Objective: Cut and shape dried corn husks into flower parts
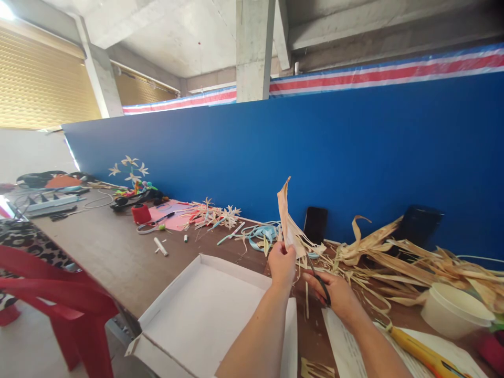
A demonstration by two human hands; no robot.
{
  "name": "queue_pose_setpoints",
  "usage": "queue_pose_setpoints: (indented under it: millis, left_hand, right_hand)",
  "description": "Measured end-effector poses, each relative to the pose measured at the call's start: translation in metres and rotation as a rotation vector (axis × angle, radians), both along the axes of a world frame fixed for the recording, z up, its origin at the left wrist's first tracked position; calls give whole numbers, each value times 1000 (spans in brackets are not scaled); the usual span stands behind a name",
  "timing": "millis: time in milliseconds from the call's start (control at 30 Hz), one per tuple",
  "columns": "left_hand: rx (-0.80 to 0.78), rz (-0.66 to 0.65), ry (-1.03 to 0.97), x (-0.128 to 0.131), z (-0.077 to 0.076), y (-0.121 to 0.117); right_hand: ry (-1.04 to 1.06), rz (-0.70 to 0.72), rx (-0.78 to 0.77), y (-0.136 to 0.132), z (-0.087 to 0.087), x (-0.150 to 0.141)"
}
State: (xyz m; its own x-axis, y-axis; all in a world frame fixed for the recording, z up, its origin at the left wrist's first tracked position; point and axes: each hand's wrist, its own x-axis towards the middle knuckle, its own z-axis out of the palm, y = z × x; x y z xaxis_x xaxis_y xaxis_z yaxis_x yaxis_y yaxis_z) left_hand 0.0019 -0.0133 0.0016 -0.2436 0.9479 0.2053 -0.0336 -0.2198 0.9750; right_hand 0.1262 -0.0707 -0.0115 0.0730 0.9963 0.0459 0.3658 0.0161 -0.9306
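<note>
One left grip (282,262) is pinching one dry husk (284,212), which is standing tall, tip pointing up; one right grip (338,295) is wrapping around one pair of scissors (325,292).

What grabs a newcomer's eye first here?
Probably the big blue panel running along the far edge of the table. Then the hands near the centre: the left hand pinches an upright, pale dried leaf, while the right hand holds black-handled scissors just beside it. The open white box below them and the red chair at the picture's lower left also stand out.
</note>
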Motion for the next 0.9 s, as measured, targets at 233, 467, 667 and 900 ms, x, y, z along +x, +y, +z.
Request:
queue_pose_setpoints:
  millis: [233, 467, 667, 900]
  left_hand:
    - [-8, 7, 8, -1, 1, 2]
    - [-24, 6, -6, -2, 4, 1]
    - [-55, 8, 12, -5, 6, 0]
    - [-37, -9, 53, -4, 6, -1]
  right_hand:
    - [-51, 13, 28, -1, 2, -1]
    - [-52, 22, -3, -1, 1, -1]
    - [-67, 52, 10, 2, -6, 3]
    - [-7, 48, -17, 5, -13, 5]
